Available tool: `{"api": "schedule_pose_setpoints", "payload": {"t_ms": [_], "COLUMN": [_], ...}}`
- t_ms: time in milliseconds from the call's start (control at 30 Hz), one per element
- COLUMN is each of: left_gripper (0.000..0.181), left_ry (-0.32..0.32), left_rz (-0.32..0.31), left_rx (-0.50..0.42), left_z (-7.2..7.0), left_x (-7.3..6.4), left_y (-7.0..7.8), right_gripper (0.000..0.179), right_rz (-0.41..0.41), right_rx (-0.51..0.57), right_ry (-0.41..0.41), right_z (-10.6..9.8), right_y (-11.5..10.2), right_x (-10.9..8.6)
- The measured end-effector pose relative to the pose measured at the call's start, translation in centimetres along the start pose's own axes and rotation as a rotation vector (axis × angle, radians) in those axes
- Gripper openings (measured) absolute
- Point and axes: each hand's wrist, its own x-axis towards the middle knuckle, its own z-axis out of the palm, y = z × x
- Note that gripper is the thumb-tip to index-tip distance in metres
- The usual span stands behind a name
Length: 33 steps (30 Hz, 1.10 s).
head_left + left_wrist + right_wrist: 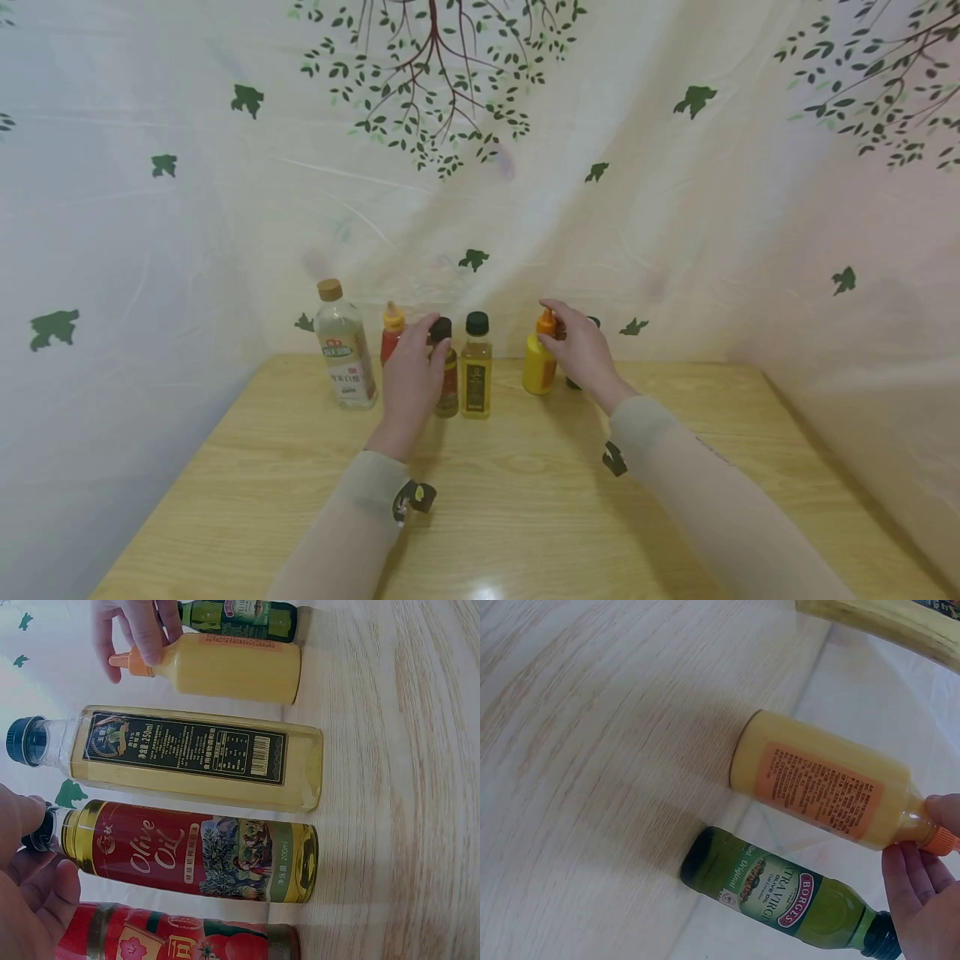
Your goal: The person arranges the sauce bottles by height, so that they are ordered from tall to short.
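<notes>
Left hand (408, 379): grip narrow, with thumb and fingers about the black cap (441, 327) of the red-labelled olive oil bottle (202, 851), which stands upright on the tabletop (510, 492). Right hand (585, 350): grip likewise narrow, holding the yellow bottle (817, 780) at its orange cap (939, 841), thumb on one side and fingers on the other. The yellow bottle is near the rear edge of the tabletop, upright or very nearly so.

Beside the yellow bottle, on its right, is a green olive oil bottle (780, 896) with a dark cap, partly covered by the right hand in the head view. Between the two held bottles stands a clear oil bottle (476, 379) with a dark green cap and black label, just beside the red-labelled olive oil bottle.

On the left are a red bottle (187, 934) and, at the far end, a tall vinegar bottle (345, 358). The left hand obscures the red bottle; contact between them cannot be determined. A leaf-printed curtain (375, 233) hangs behind.
</notes>
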Motion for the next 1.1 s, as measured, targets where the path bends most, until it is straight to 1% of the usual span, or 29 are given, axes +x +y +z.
{"api": "schedule_pose_setpoints", "payload": {"t_ms": [133,267,433,600,833,1100], "left_gripper": [0.046,0.046,0.047,0.046,0.046,0.046], "left_ry": [-0.005,-0.014,-0.011,-0.006,-0.004,-0.009], "left_rz": [-0.010,-0.013,-0.008,-0.003,0.000,-0.001], "left_rx": [-0.001,0.007,0.005,0.004,0.006,0.002], "left_z": [0.0,0.0,-0.1,-0.1,-0.1,-0.2], "left_x": [-0.1,0.0,0.0,-0.1,-0.1,0.0], "left_y": [0.1,0.2,0.2,0.2,0.1,0.2], "right_gripper": [0.064,0.064,0.064,0.064,0.064,0.063], "right_rz": [-0.003,-0.008,-0.042,-0.060,-0.062,-0.101], "right_rx": [0.000,0.023,0.046,0.039,0.056,0.062], "right_ry": [-0.002,0.009,0.018,0.009,-0.025,-0.038], "right_z": [-0.1,-0.5,-1.0,-1.2,-1.1,-0.8], "right_y": [0.0,-0.2,-0.7,-1.3,-2.3,-3.2], "right_x": [-0.3,-0.6,-1.0,-1.6,-2.5,-3.2]}}
